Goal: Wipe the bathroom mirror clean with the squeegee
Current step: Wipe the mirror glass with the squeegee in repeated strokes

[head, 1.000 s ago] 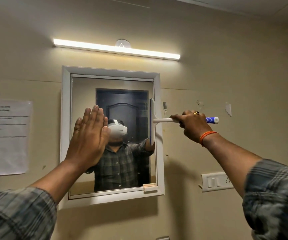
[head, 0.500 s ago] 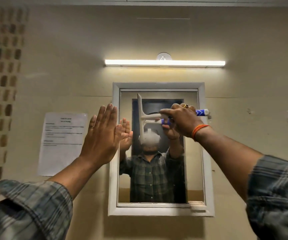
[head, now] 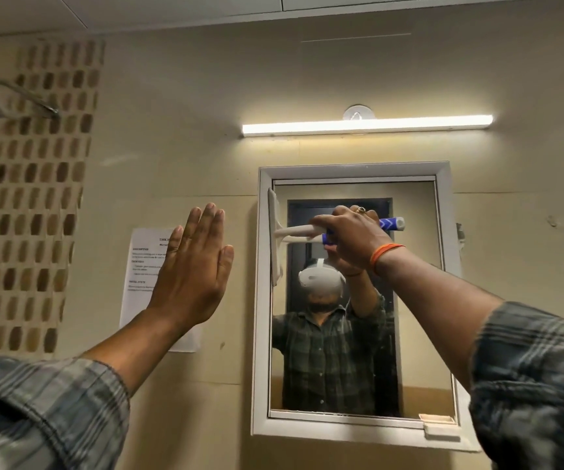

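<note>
The squeegee [head: 307, 232] is judged to be a light, stiff plastic tool: a thin white shaft, a blue-and-white patterned grip at the far end, and a long narrow blade set crosswise. The blade edge is probably soft rubber, so it should flex slightly against the glass and slide easily when wet, while the shaft should not bend. It is best taken hold of on the patterned grip, where a firm wrap gives leverage over the blade; a hold nearer the blade would give less reach. The mirror [head: 412, 334] is hard, smooth and fragile, so even, moderate pressure is called for rather than force. The squeegee is held with its handle roughly level and its blade upright, lying along the left edge of the mirror near the upper left corner, against or very near the glass; contact cannot be confirmed. The right hand [head: 351, 237] is curled tightly round the grip, knuckles toward the camera, with the blue end protruding past it on the right. The left hand [head: 194, 269] is spread flat with fingers straight and together, raised before the wall just left of the mirror frame, over a printed paper notice [head: 138, 276]; nothing is held by it, and whether it touches the wall cannot be told.
</note>
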